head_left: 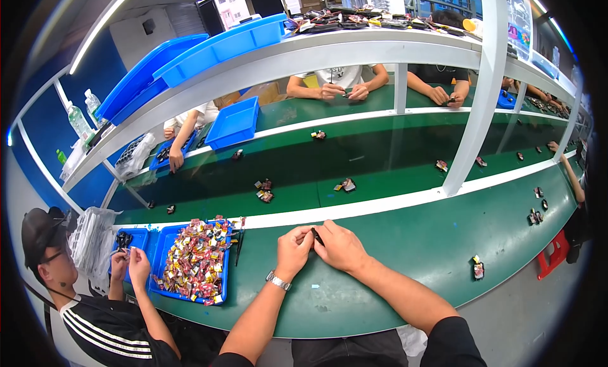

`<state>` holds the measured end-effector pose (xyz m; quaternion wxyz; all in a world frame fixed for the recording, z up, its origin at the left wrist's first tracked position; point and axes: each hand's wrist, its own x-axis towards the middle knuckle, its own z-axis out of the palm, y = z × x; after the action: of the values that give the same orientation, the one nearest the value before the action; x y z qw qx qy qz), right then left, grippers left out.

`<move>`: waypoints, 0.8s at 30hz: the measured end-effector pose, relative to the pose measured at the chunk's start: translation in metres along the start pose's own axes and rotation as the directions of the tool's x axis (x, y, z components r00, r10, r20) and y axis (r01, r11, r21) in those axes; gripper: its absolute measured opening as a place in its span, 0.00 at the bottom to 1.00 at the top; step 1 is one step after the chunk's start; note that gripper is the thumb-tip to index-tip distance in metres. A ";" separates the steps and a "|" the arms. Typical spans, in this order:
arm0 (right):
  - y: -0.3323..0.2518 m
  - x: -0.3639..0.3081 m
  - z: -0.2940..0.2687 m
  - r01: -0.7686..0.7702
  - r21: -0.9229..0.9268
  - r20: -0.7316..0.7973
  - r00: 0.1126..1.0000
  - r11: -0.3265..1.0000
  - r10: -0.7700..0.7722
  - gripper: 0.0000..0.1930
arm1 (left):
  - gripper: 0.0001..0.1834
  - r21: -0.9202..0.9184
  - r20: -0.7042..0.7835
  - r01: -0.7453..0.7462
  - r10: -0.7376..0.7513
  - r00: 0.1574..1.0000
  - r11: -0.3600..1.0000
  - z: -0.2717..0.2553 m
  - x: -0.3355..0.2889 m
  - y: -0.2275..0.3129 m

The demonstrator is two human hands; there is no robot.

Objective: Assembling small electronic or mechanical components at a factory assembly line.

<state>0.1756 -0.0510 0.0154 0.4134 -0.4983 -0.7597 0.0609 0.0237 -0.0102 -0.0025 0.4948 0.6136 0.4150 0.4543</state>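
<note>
Your two hands meet over the middle of the near green bench (392, 291): your left hand (294, 249) and your right hand (340, 245) both grasp one small black piece (317, 236) between the fingertips. One metal watch (278, 281) circles your left wrist. To your left lies one blue tray (226, 275), heaped with small wrapped parts (196, 259), too many to count; beyond it sits one smaller blue bin (140, 239) with black pieces, beside one co-worker (101, 322) whose two hands are raised. To your right, one wrapped part (477, 268) lies alone near the bench edge, with one red stool (553, 255) farther right, beside the bench. On the far-left shelf, you have two blue trays (221, 47) stacked overlapping and two clear bottles (79, 122).
</note>
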 end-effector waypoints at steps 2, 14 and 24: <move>0.004 0.002 0.004 -0.058 0.112 -0.131 0.989 0.992 0.073 0.07 | 0.09 -0.052 0.046 -0.010 0.012 0.999 0.999 0.002 0.002 -0.001; 0.005 0.004 0.006 -0.146 0.186 -0.149 0.973 0.972 0.175 0.06 | 0.10 -0.011 -0.002 -0.033 0.033 0.999 0.999 0.005 0.000 0.001; 0.002 0.003 0.002 -0.061 0.116 -0.134 0.988 0.991 0.076 0.06 | 0.06 0.087 -0.041 -0.021 0.025 0.999 0.996 0.002 0.001 0.004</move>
<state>0.1751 -0.0468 0.0144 0.4896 -0.5034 -0.7071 0.0829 0.0263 -0.0104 0.0013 0.4540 0.6294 0.4374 0.4543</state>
